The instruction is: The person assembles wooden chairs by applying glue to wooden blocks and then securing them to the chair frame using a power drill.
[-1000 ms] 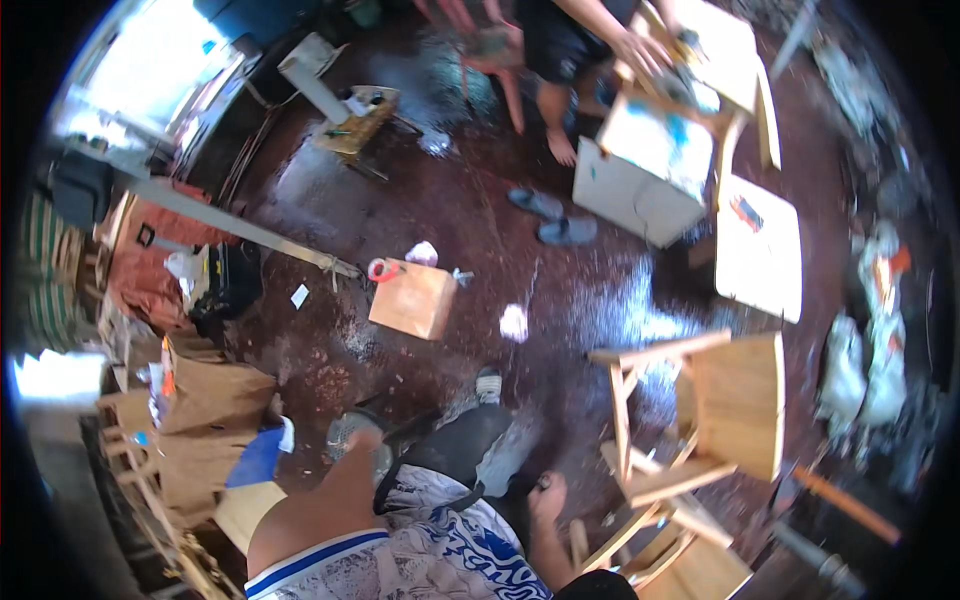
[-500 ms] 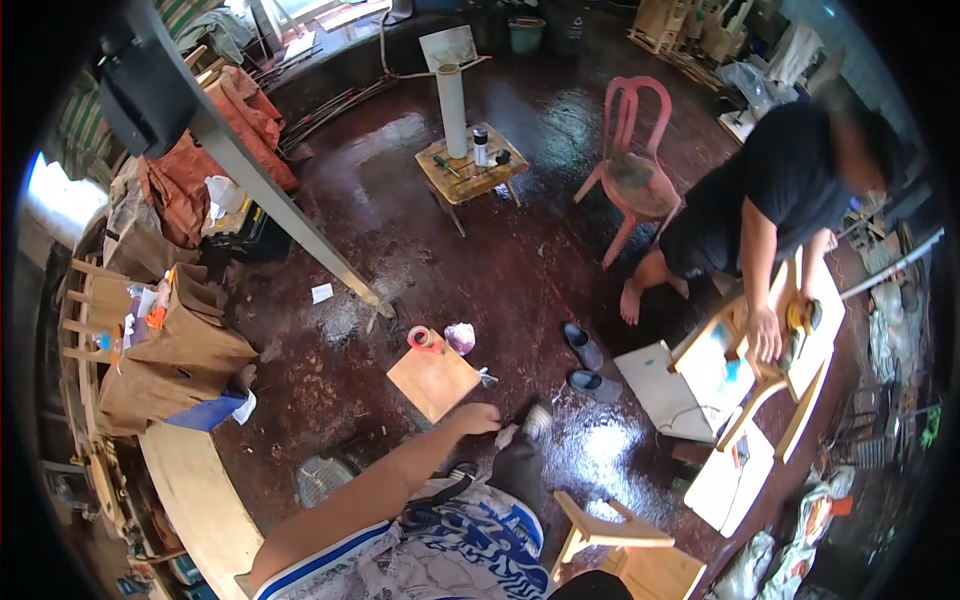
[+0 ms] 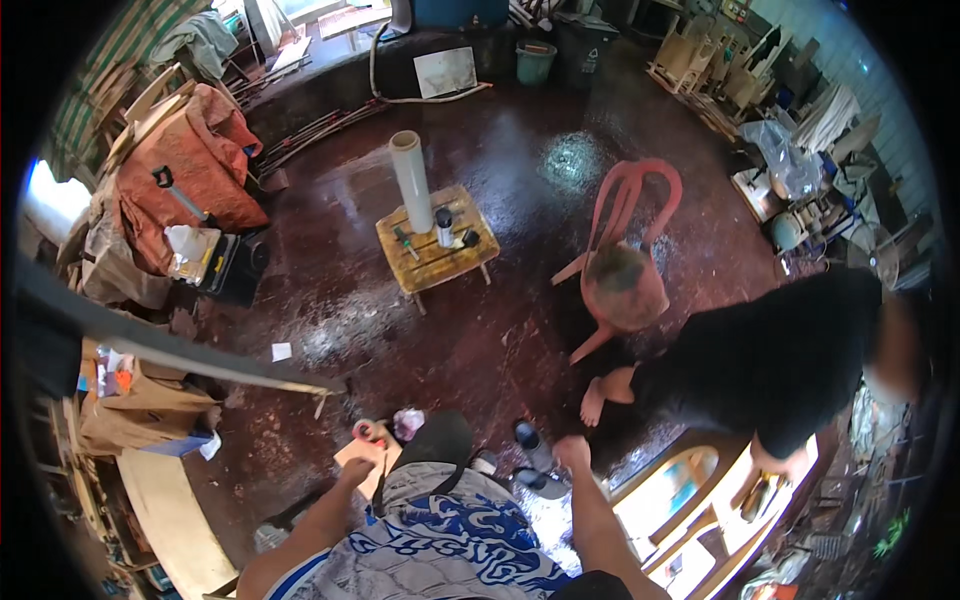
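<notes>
My left hand (image 3: pixel 353 472) hangs at my side with its fingers curled, just over a small wooden board (image 3: pixel 352 452) on the floor. A roll of red tape (image 3: pixel 368 432) and a crumpled pale rag (image 3: pixel 408 422) lie at the board's far edge. My right hand (image 3: pixel 572 452) is a closed fist with nothing seen in it, next to a pair of dark sandals (image 3: pixel 530 445) on the wet dark floor. My patterned blue and white shirt (image 3: pixel 450 540) fills the lower middle.
Another person in a black top (image 3: pixel 770 360) bends over a pale wooden furniture frame (image 3: pixel 680 490) at the right. A red plastic chair (image 3: pixel 630 250) and a low wooden table (image 3: pixel 437 255) with a grey tube (image 3: pixel 410 180) stand ahead. A long plank (image 3: pixel 190 350) crosses the left.
The view has swung up toward the far side of the room. My left arm, stretched toward the board before, now hangs closer to my body. My right hand has come into view.
</notes>
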Motion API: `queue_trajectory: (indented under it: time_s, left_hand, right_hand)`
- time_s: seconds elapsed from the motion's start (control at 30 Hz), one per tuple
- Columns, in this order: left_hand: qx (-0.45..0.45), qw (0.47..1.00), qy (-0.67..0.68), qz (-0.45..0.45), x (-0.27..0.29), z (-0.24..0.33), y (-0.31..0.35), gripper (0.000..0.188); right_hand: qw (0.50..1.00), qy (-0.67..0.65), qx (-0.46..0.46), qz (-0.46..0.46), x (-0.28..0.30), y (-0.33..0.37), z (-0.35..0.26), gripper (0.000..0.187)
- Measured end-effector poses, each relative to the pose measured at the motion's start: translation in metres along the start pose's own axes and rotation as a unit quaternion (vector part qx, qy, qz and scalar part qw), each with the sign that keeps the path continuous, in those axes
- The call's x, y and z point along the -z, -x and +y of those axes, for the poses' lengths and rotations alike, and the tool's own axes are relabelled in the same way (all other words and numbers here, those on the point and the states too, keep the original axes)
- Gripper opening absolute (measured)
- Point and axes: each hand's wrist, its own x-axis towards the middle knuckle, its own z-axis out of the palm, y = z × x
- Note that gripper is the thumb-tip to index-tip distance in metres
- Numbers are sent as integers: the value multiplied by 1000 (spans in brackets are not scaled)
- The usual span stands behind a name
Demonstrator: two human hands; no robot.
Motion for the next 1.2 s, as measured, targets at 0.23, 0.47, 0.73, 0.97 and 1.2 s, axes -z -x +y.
queue_trajectory:
  time_s: [0.23,0.47,0.73,0.97,1.2]
  left_hand:
    - [-219,916,-326,78,55,97,-96,29]
    - [-161,986,-17,42,133,513,-395,39]
    - [-311,946,-22,-90,143,928,-580,37]
    - [-141,941,-219,-215,122,898,-701,52]
    - [-131,821,-448,-328,123,1087,-819,62]
  right_hand:
    - [982,-171,58,54,255,-316,-102,25]
    - [979,-151,76,-117,237,-397,-132,31]
    - [885,-129,102,-435,341,-615,-76,38]
    - [832,-552,6,-50,473,-831,-27,30]
    - [687,-722,-73,25,550,-999,106,26]
